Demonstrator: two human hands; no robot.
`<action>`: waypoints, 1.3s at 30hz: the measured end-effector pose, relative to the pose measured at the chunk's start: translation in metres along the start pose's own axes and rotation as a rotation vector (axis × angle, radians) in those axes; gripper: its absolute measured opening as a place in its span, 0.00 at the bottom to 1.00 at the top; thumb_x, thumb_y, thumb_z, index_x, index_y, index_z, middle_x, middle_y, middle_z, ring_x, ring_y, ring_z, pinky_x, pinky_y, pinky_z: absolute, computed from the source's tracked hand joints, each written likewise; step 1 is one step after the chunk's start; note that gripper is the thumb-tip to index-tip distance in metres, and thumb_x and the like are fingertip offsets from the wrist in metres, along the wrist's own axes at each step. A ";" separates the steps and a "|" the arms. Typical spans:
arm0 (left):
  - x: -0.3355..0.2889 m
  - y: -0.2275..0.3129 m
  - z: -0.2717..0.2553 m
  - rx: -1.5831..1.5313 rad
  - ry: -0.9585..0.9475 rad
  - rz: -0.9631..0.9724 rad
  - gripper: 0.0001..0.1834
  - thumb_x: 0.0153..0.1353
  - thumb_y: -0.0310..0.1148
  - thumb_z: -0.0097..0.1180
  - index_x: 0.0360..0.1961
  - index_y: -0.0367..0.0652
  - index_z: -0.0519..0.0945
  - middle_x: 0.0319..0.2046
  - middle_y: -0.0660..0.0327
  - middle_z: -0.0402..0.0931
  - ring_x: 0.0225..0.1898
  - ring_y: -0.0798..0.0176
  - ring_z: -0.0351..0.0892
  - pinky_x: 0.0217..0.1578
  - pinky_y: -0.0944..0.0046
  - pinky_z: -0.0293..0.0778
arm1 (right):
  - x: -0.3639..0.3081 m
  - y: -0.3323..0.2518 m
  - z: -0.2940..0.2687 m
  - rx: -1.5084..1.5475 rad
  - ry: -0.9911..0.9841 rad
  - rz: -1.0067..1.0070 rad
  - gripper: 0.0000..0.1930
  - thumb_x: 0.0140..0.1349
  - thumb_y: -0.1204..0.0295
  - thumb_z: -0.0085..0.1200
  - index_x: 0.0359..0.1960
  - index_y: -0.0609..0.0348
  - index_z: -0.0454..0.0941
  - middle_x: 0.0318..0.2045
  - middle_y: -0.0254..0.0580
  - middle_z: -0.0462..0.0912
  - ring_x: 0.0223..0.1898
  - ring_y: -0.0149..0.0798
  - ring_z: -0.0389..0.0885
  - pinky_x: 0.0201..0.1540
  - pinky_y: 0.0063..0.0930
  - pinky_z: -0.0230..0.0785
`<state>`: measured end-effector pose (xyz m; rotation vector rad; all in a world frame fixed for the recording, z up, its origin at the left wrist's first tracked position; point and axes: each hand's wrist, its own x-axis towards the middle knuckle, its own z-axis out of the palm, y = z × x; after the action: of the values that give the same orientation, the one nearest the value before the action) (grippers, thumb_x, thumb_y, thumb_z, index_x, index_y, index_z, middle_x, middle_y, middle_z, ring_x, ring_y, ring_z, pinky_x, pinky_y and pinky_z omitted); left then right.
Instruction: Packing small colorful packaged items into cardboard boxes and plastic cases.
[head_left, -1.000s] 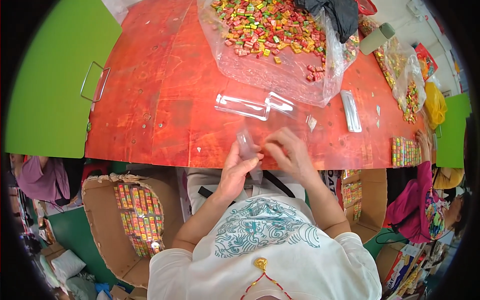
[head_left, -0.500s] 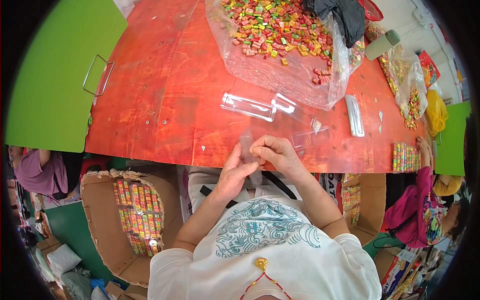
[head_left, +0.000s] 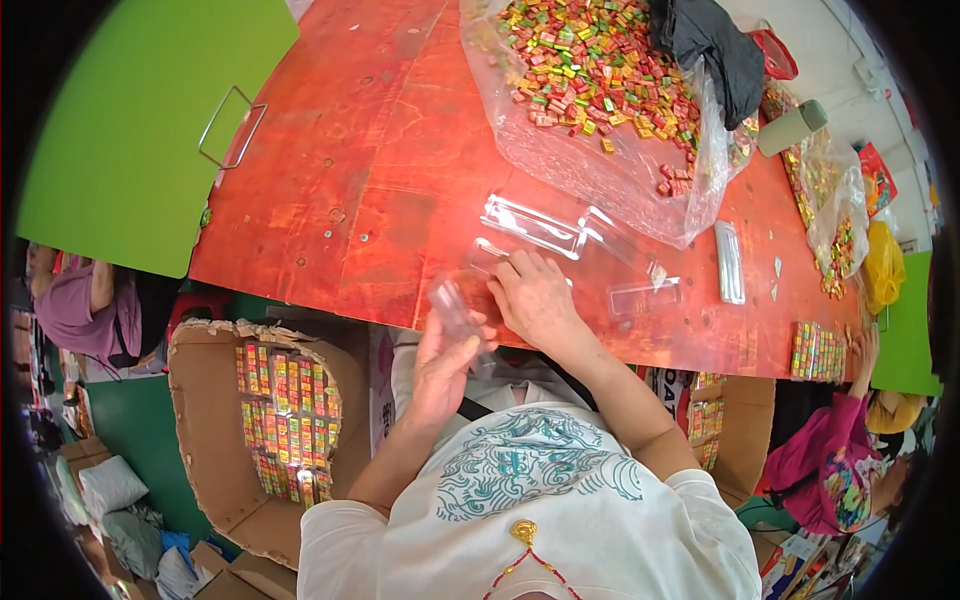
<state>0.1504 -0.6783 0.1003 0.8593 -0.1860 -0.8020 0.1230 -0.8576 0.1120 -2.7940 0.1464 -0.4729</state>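
Observation:
My left hand (head_left: 441,368) holds a small clear plastic box (head_left: 455,308), upright and blurred, just off the near edge of the red table (head_left: 360,190). My right hand (head_left: 535,298) rests palm down on the table edge beside it, its fingertips touching a clear plastic tray (head_left: 486,256). Another open clear tray (head_left: 540,225) lies just beyond the right hand. A big clear bag (head_left: 600,110) full of small colourful wrapped candies spreads across the far side of the table.
A cardboard box (head_left: 285,420) of packed candy stands on the floor at my left. More clear trays (head_left: 728,262) and a filled candy tray (head_left: 815,350) lie at the right. A black cloth (head_left: 705,45) lies on the candy bag. Other people sit at left (head_left: 85,305) and right (head_left: 830,460).
My hands were together over the clear box. Now they have parted: the left hand keeps the box and has drawn back, the right hand has gone out onto the table.

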 end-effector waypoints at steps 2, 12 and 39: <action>0.000 -0.005 0.003 -0.004 -0.006 -0.018 0.35 0.64 0.28 0.52 0.70 0.44 0.53 0.53 0.56 0.71 0.53 0.58 0.75 0.55 0.53 0.72 | -0.007 -0.001 -0.003 0.057 0.113 -0.040 0.07 0.59 0.71 0.57 0.37 0.59 0.77 0.36 0.46 0.76 0.35 0.47 0.78 0.36 0.34 0.68; 0.015 -0.012 0.029 0.088 -0.163 -0.059 0.31 0.66 0.23 0.48 0.69 0.40 0.54 0.59 0.57 0.65 0.61 0.61 0.67 0.60 0.61 0.67 | -0.034 -0.005 -0.030 1.053 -0.179 0.307 0.06 0.66 0.72 0.55 0.38 0.63 0.77 0.31 0.30 0.76 0.31 0.21 0.74 0.31 0.17 0.67; 0.032 -0.003 0.019 -0.316 -0.148 -0.114 0.26 0.70 0.33 0.44 0.67 0.43 0.57 0.53 0.56 0.70 0.51 0.59 0.75 0.51 0.57 0.73 | 0.064 0.076 -0.024 -0.318 0.204 -0.097 0.09 0.56 0.76 0.56 0.39 0.59 0.77 0.31 0.44 0.78 0.33 0.49 0.78 0.35 0.39 0.69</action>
<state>0.1624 -0.7135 0.1052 0.5160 -0.1364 -0.9729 0.1712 -0.9464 0.1293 -3.0661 0.1408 -0.8254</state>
